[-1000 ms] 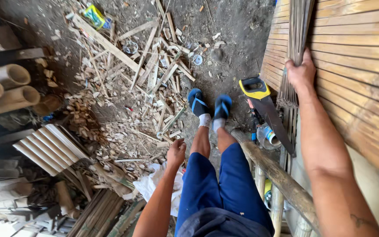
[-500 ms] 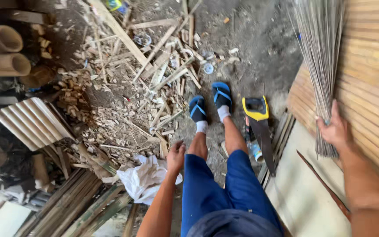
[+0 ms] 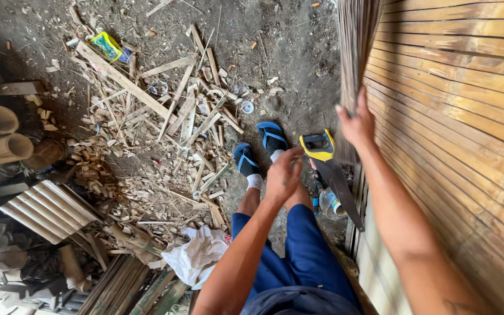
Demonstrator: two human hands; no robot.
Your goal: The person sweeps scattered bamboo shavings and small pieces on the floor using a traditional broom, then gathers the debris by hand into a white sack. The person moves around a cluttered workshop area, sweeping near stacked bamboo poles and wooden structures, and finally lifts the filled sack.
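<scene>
Left hand lifted off the knee since half a second ago, fingers loosely spread and empty, near the yellow-handled black-bladed handsaw propped against the slatted bamboo panel. Farther off, right hand now higher, fingers curled around the bundle of thin grey bamboo strips, steadying it upright

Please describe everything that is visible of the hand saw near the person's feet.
The hand saw has a yellow and black handle with an open grip hole and a long dark blade. It leans with the handle up, the blade running down toward the lower right beside the bamboo slat panel. Neither hand touches it; its teeth cannot be seen.
</scene>
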